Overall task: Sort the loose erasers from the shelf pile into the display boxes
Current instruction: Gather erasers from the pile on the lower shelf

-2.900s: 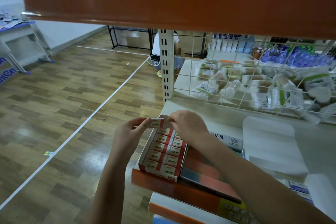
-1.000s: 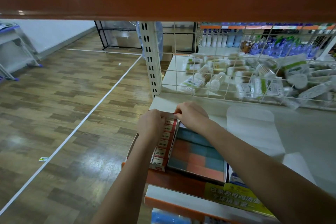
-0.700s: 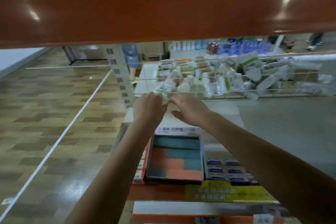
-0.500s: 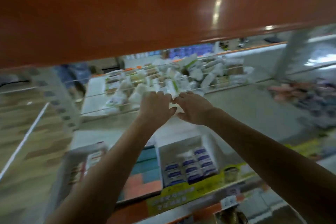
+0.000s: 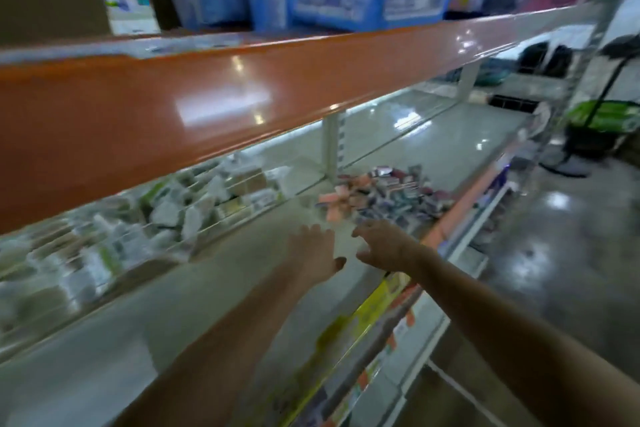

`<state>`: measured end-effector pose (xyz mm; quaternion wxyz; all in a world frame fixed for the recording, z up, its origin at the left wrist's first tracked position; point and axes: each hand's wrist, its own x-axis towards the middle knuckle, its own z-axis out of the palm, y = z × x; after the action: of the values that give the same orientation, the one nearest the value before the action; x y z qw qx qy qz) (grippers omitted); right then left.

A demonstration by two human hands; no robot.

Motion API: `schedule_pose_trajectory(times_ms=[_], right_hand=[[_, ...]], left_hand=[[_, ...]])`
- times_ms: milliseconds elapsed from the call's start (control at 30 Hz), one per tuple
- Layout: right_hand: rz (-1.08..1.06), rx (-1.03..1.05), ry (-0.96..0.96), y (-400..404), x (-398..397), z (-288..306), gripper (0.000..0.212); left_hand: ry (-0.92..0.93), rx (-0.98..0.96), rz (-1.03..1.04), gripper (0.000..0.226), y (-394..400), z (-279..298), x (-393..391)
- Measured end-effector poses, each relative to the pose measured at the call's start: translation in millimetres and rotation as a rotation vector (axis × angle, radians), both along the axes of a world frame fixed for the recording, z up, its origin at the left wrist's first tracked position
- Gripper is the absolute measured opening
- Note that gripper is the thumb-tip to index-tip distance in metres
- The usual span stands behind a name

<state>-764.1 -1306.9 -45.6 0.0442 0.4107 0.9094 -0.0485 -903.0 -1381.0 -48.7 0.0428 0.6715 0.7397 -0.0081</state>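
A pile of loose erasers, pink, blue and dark wrapped, lies on the grey shelf to the far right. My left hand and my right hand stretch out side by side over the shelf, a short way before the pile and not touching it. Both hands hold nothing, and their fingers are relaxed and spread. The display boxes are out of view. The whole frame is blurred by motion.
An orange shelf edge hangs close above the hands. Behind a wire divider lie several white and green packets. Yellow price labels run along the shelf front. Glossy floor lies to the right.
My view has swung right from the display boxes to the eraser pile. Both hands left the red eraser box and now reach out empty toward the pile.
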Motion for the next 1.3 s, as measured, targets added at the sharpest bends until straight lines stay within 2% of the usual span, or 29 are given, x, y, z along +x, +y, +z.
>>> schedule_pose_trajectory(times_ms=[133,300,367,500,700,1100,1233,1300], right_hand=[[-0.025,-0.011,0.048,57.7,46.1,-1.5,0.051],[-0.031,-0.023,0.209,127.0,80.8,-2.2,0.042],[-0.029,-0.038,0.262,149.3,88.4,-4.2,0.036],[-0.035,-0.057,0.295,179.6,91.6,-14.9,0.042],[-0.031,-0.064,0.332,196.4,82.5,-29.0,0.038],[0.067,0.01,0.399,217.9,89.1,-38.4,0.021],[0.086,-0.039,0.479,217.2,89.5,-35.1,0.032],[0.113,-0.102,0.552,214.3,89.1,-31.6,0.03]], left_hand=[[0.031,0.065,-0.035,0.062,59.8,-7.2,30.4],[0.047,0.155,0.011,0.058,131.4,-5.5,53.1],[0.012,0.159,0.048,0.054,155.0,-8.5,53.3],[-0.072,0.174,0.12,0.05,184.7,-14.9,48.2],[-0.017,0.163,0.145,0.039,204.8,-22.2,45.2],[-0.064,0.278,0.057,0.032,207.9,-21.0,36.6],[-0.116,0.249,0.075,0.032,200.0,-17.3,29.4],[-0.147,0.264,0.088,0.03,195.7,-15.3,26.8]])
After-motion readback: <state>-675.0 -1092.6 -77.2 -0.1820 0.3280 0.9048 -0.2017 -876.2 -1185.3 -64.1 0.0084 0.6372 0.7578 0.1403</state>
